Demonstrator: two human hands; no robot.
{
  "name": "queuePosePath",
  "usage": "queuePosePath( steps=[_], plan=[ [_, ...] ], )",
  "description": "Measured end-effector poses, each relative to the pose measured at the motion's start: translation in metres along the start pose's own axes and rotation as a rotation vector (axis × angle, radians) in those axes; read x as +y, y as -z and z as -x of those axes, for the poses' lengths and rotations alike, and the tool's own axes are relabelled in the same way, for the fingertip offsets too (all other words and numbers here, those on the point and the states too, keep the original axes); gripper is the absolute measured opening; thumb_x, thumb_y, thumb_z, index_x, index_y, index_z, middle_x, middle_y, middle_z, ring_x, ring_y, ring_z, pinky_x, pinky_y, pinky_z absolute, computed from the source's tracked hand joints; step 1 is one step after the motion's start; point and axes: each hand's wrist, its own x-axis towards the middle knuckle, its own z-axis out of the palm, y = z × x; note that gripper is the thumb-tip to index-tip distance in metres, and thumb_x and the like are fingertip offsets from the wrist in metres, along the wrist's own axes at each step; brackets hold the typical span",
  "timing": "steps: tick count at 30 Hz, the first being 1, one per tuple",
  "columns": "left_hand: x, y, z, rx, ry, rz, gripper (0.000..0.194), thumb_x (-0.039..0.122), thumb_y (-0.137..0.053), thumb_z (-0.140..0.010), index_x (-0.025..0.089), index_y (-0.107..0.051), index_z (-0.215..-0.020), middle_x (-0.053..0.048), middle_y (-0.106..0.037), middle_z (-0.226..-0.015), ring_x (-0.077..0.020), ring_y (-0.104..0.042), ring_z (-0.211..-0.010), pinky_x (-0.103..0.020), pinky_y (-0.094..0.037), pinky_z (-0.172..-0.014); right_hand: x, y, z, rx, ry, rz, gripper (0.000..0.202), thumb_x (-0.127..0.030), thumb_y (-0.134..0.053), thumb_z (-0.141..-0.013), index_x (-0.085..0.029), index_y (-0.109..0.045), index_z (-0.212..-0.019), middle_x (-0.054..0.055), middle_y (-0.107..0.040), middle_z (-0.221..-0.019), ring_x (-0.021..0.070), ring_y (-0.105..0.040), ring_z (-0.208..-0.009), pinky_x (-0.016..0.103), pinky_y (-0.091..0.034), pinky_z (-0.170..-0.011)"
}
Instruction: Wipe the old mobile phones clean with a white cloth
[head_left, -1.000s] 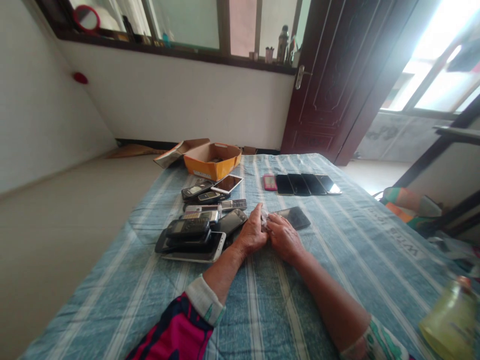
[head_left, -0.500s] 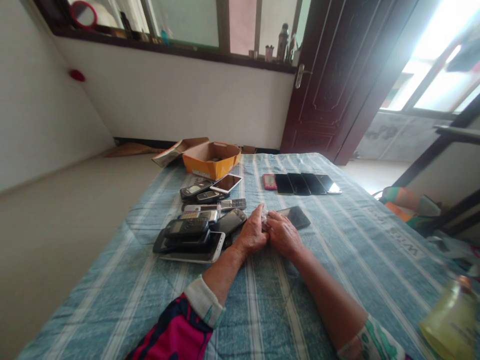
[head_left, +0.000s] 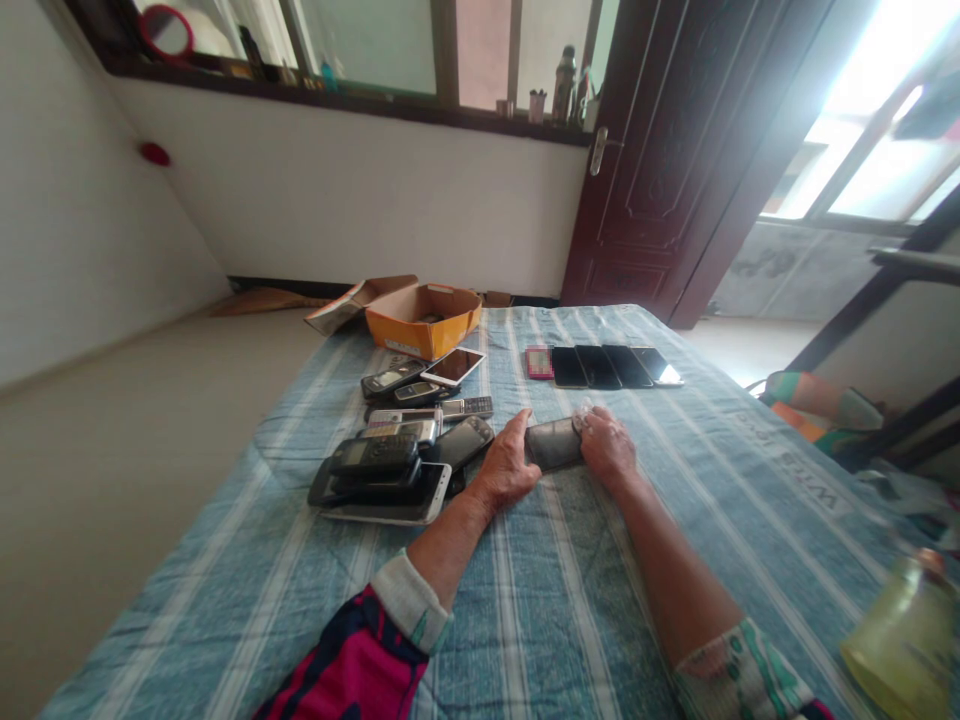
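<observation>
A dark-screened smartphone [head_left: 553,443] lies sideways on the striped cloth between my two hands. My left hand [head_left: 508,465] grips its left end, thumb and fingers around the edge. At the other end, my right hand [head_left: 607,445] is closed on a crumpled whitish wad [head_left: 581,412], pressed to the phone; whether this is tissue or thin plastic I cannot tell. Just left of my left hand, a dark slider-like phone [head_left: 465,440] leans on a heap of old phones. On top of that heap rests a black keypad phone [head_left: 373,456], above a white-edged smartphone [head_left: 431,500].
Beyond my hands, several dark phones [head_left: 604,367] lie in a row beside a pink-edged device [head_left: 538,363]. An open orange cardboard box [head_left: 424,330] stands at the back left. A yellowish bottle [head_left: 904,630] is at the right edge of the blue striped cloth [head_left: 525,610].
My right hand has slid right along the phone with the whitish wad, uncovering the screen. The phone sits a little further left, against my left hand.
</observation>
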Motion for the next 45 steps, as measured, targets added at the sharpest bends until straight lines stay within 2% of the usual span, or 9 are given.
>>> queuePosePath(
  steps=[8,11,15,17,24,28,37,40,45],
  plan=[
    [-0.003,0.000,-0.002,-0.011,-0.010,-0.024,0.086,0.004,-0.056,-0.059,0.013,-0.033,-0.141,-0.015,-0.047,-0.142,-0.0293,-0.043,-0.133,-0.046,-0.033,-0.113,-0.037,-0.005,0.019,-0.112,0.257,-0.050,0.030,-0.014,-0.043,-0.086,-0.019,-0.068,-0.103,0.008,-0.060,-0.127,0.0213,-0.046,-0.126,0.032,-0.030,-0.107],
    [-0.003,0.001,-0.002,-0.017,0.000,-0.029,0.085,0.004,-0.056,-0.059,0.012,-0.034,-0.141,-0.016,-0.047,-0.141,-0.0295,-0.043,-0.132,-0.046,-0.032,-0.113,-0.037,-0.003,0.020,-0.121,0.241,-0.049,0.029,-0.016,-0.044,-0.088,-0.021,-0.068,-0.104,0.007,-0.058,-0.131,0.0203,-0.046,-0.127,0.034,-0.028,-0.108],
    [0.000,0.002,-0.001,-0.012,0.001,-0.019,0.083,0.004,-0.056,-0.059,0.011,-0.037,-0.140,-0.017,-0.047,-0.141,-0.0297,-0.042,-0.133,-0.045,-0.032,-0.114,-0.024,0.000,0.020,-0.059,0.113,-0.006,0.029,-0.018,-0.043,-0.090,-0.023,-0.066,-0.107,0.008,-0.056,-0.133,0.0230,-0.044,-0.128,0.045,-0.023,-0.111],
    [0.000,0.001,0.000,-0.003,-0.011,-0.011,0.083,0.003,-0.055,-0.059,0.012,-0.037,-0.140,-0.016,-0.048,-0.140,-0.0296,-0.042,-0.133,-0.046,-0.032,-0.113,-0.021,0.000,0.022,-0.029,0.072,0.012,0.028,-0.019,-0.043,-0.091,-0.022,-0.066,-0.107,0.011,-0.055,-0.134,0.0244,-0.043,-0.129,0.045,-0.024,-0.110],
    [-0.006,-0.002,-0.001,0.002,-0.027,-0.010,0.082,0.005,-0.059,-0.061,0.013,-0.037,-0.140,-0.016,-0.048,-0.141,-0.0305,-0.042,-0.133,-0.048,-0.033,-0.113,-0.042,0.004,0.043,-0.119,0.215,-0.048,0.030,-0.035,-0.040,-0.096,-0.024,-0.068,-0.103,0.007,-0.052,-0.138,0.0223,-0.041,-0.133,0.046,-0.022,-0.112],
    [-0.006,-0.002,-0.001,-0.009,-0.015,-0.009,0.080,0.005,-0.058,-0.061,0.011,-0.039,-0.138,-0.017,-0.047,-0.141,-0.0306,-0.043,-0.132,-0.047,-0.032,-0.113,-0.048,0.008,0.049,-0.149,0.224,-0.072,0.034,-0.028,-0.034,-0.098,-0.026,-0.067,-0.108,0.005,-0.051,-0.141,0.0199,-0.039,-0.135,0.047,-0.019,-0.114],
    [-0.001,0.000,-0.002,-0.008,-0.007,-0.020,0.077,0.003,-0.055,-0.060,0.013,-0.042,-0.136,-0.013,-0.051,-0.137,-0.0294,-0.043,-0.132,-0.046,-0.032,-0.114,-0.016,0.004,0.035,-0.050,0.038,0.013,0.031,-0.023,-0.042,-0.094,-0.024,-0.064,-0.116,0.005,-0.051,-0.142,0.0240,-0.035,-0.138,0.049,-0.019,-0.113],
    [-0.001,0.000,-0.002,-0.007,0.001,-0.017,0.076,0.003,-0.054,-0.060,0.012,-0.042,-0.135,-0.014,-0.051,-0.137,-0.0295,-0.043,-0.132,-0.045,-0.032,-0.114,-0.022,0.003,0.038,-0.062,0.097,-0.002,0.032,-0.023,-0.041,-0.095,-0.026,-0.064,-0.117,0.004,-0.051,-0.141,0.0240,-0.035,-0.137,0.049,-0.018,-0.114],
    [-0.005,0.000,-0.002,0.010,0.020,-0.006,0.073,0.003,-0.054,-0.063,0.008,-0.041,-0.135,-0.018,-0.053,-0.135,-0.0291,-0.049,-0.127,-0.045,-0.036,-0.112,-0.047,0.001,0.050,-0.151,0.268,-0.061,0.035,-0.025,-0.038,-0.096,-0.029,-0.061,-0.122,0.002,-0.049,-0.144,0.0221,-0.035,-0.137,0.050,-0.013,-0.114]
  ],
)
